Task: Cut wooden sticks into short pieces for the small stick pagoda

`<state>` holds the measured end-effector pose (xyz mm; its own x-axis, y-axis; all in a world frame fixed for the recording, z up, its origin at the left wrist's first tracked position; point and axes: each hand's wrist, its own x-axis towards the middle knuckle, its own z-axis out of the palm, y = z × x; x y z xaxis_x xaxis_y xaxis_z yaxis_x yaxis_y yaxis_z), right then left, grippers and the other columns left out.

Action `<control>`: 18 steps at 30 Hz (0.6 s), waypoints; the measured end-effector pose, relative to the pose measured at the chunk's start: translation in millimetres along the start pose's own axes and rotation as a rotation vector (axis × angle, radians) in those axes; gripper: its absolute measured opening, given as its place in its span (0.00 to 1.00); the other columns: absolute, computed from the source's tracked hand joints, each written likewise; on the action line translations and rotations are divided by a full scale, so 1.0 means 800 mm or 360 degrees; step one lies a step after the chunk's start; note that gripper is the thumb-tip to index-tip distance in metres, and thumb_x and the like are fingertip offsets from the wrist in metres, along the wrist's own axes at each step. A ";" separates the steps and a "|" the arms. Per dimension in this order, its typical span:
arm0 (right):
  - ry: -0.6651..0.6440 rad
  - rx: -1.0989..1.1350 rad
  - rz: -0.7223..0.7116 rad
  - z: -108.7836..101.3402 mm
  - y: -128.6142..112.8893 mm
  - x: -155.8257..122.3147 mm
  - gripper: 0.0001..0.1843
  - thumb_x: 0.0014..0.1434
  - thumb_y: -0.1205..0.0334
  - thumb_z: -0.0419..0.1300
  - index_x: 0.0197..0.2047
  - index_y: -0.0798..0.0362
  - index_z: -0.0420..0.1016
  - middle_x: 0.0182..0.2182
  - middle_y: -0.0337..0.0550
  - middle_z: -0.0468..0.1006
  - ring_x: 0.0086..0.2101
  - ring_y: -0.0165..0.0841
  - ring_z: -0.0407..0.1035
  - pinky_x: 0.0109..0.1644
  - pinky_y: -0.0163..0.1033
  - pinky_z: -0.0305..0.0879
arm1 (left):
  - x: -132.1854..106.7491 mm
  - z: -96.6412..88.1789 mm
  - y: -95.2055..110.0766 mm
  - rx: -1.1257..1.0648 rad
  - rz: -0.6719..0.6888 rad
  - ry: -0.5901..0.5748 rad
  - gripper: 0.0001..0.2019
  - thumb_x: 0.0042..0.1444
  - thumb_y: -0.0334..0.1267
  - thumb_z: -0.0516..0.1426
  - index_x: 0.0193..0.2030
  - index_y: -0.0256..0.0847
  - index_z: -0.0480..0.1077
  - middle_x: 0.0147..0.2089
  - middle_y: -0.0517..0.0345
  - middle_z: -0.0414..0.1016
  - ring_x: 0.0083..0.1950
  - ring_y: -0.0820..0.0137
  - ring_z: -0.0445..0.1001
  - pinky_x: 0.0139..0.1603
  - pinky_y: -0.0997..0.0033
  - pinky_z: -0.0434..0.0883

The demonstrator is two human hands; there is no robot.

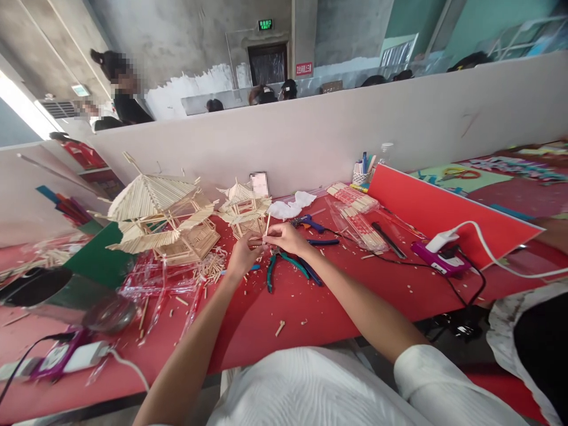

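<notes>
A short wooden stick (268,222) stands upright between my two hands, its tip showing above the fingers. My right hand (284,236) pinches it, and my left hand (244,253) meets it with closed fingertips, which partly hide what they grip. Just below lie green-handled pliers (293,264). Behind the hands is a small stick-built pavilion (244,208); a larger stick pavilion (162,220) stands to its left. Short cut sticks (209,267) are heaped beside my left hand. A blue glue gun (309,223) lies beyond my right hand.
Packs of wooden sticks (361,225) lie right of centre, before a leaning red board (444,207). Purple power strips (444,261) with cables sit at both sides. A clear container (84,299) is at left. A pale partition (310,136) runs behind; people are beyond it.
</notes>
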<state>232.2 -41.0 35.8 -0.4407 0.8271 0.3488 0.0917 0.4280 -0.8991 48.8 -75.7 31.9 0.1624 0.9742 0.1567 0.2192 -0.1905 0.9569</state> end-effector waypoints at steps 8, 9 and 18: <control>0.0001 0.0069 0.0084 0.000 0.005 0.004 0.20 0.51 0.46 0.70 0.32 0.56 0.76 0.28 0.44 0.80 0.28 0.34 0.72 0.33 0.36 0.66 | 0.005 0.000 -0.004 -0.0052 -0.0042 -0.0008 0.23 0.42 0.48 0.70 0.41 0.41 0.69 0.34 0.54 0.80 0.36 0.63 0.80 0.38 0.64 0.77; 0.0017 0.0078 0.0089 -0.001 0.007 0.005 0.19 0.51 0.48 0.70 0.34 0.56 0.76 0.29 0.45 0.81 0.29 0.34 0.73 0.33 0.36 0.67 | 0.006 -0.001 -0.004 -0.0043 -0.0044 -0.0006 0.22 0.41 0.48 0.70 0.40 0.40 0.70 0.34 0.53 0.80 0.35 0.63 0.80 0.38 0.64 0.77; 0.0056 -0.0489 0.0097 -0.025 -0.002 0.002 0.08 0.60 0.61 0.63 0.43 0.54 0.76 0.38 0.46 0.82 0.39 0.35 0.77 0.43 0.37 0.70 | 0.008 -0.005 -0.012 0.0012 -0.0066 -0.0016 0.21 0.40 0.49 0.70 0.37 0.38 0.75 0.35 0.53 0.79 0.35 0.65 0.78 0.38 0.65 0.77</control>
<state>249.3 -33.3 43.4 -0.3954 0.8645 0.3102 0.3851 0.4627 -0.7985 43.7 -66.7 24.7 0.1625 0.9800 0.1147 0.2334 -0.1511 0.9606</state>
